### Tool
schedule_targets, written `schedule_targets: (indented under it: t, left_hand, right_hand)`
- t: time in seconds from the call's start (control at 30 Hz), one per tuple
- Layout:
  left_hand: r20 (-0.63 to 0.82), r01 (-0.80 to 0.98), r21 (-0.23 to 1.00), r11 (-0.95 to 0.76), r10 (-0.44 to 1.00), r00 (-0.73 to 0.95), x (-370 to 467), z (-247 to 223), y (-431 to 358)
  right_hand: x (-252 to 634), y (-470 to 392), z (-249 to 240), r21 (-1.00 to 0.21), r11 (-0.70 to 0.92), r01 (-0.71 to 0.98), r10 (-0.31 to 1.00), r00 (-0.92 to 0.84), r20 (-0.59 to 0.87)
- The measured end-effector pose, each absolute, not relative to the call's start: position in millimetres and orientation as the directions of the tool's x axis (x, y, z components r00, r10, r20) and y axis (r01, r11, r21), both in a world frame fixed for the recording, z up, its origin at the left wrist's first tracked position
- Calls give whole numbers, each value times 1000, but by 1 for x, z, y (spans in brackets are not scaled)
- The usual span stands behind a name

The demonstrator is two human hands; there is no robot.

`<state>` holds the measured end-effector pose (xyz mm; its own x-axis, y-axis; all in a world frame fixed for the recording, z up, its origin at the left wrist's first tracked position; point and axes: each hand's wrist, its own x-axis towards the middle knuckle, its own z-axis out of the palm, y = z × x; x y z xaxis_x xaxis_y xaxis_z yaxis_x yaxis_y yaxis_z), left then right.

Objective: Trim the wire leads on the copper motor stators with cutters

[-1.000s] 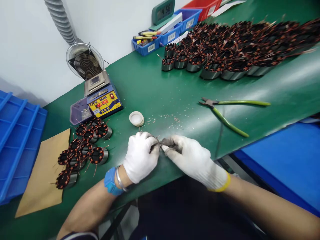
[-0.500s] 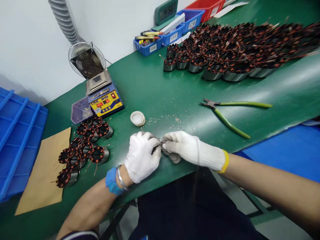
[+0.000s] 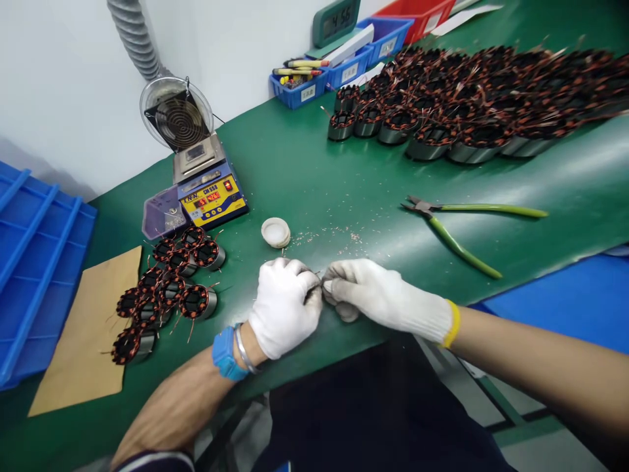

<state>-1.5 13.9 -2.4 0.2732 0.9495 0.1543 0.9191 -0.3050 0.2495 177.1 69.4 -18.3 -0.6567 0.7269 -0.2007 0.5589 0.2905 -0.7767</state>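
My left hand (image 3: 285, 308), in a white glove, is closed at the table's near edge, its thumb and fingers bent together. Fingertip to fingertip with it, my right hand (image 3: 371, 295) pinches in a white glove with a yellow cuff. Whatever they grip is hidden by the fingers; only a tiny dark, thin end shows between them. Just beyond the hands is a small round white dish (image 3: 276, 232), with copper-coloured clippings (image 3: 354, 236) scattered beside it. Green-handled cutters (image 3: 445, 223) lie spread apart to the right of my right hand.
Several copper-wound stators (image 3: 197, 302) stand at left, partly on brown card (image 3: 93, 341). Many more stators (image 3: 479, 142) fill the back right. A solder pot (image 3: 211, 190) with a fan stands at back left, near small blue bins (image 3: 301, 95). A blue crate (image 3: 39, 262) leans at far left.
The view has shifted slightly, so the scene sits a little further right. The digits on the solder pot's display differ. Both hands keep nearly the same pose, fingertips together.
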Motion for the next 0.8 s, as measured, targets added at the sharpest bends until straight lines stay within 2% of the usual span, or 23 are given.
schedule_targets:
  t: [0.07, 0.1, 0.17, 0.2, 0.23, 0.3, 0.37, 0.43, 0.47, 0.53, 0.6, 0.67, 0.73, 0.8]
  left_hand:
    - [160, 917, 250, -310, 948, 276, -1, -3, 13]
    - [165, 916, 248, -314, 946, 280, -1, -3, 13]
    - [176, 916, 238, -323, 942, 287, -1, -5, 14]
    - [179, 916, 232, -327, 940, 290, -1, -6, 14]
    - [179, 917, 227, -327, 940, 290, -1, -7, 14]
    - [177, 919, 221, -327, 940, 292, -2, -8, 14]
    - [181, 916, 219, -336, 936, 300, -1, -8, 13]
    - [192, 911, 220, -349, 931, 311, -1, -7, 11]
    - [195, 909, 221, -354, 929, 314, -1, -7, 10]
    - [195, 909, 224, -352, 930, 312, 0, -6, 9]
    - [188, 913, 226, -340, 935, 302, 1, -6, 9]
    - [176, 916, 221, -334, 938, 300, 2, -5, 9]
    - [160, 917, 216, -334, 939, 304, 2, -5, 10]
    - [159, 917, 221, -333, 940, 303, 2, -5, 10]
  right_hand:
    - [185, 70, -20, -639, 472, 608, 756, -652, -62]
    - [189, 70, -22, -509, 607, 610, 729, -682, 52]
    - [195, 73, -24, -256, 804, 537, 587, -786, 196]
    - [196, 74, -24, -194, 852, 486, 520, -830, 203]
    - [195, 75, -24, -196, 865, 462, 495, -848, 188]
    - [189, 76, -21, -398, 759, 516, 594, -799, 97]
    - [181, 73, -17, -639, 521, 566, 701, -711, -57]
    - [175, 69, -14, -765, 295, 573, 712, -666, -225]
    - [175, 66, -13, -763, 258, 593, 713, -649, -263]
    - [178, 63, -13, -667, 354, 655, 754, -622, -211]
    - [185, 62, -15, -449, 591, 670, 742, -670, -22]
    - [190, 63, -16, -259, 769, 584, 622, -778, 94]
    - [190, 64, -17, -254, 794, 552, 587, -805, 87]
    - [185, 63, -16, -446, 644, 621, 684, -729, -28]
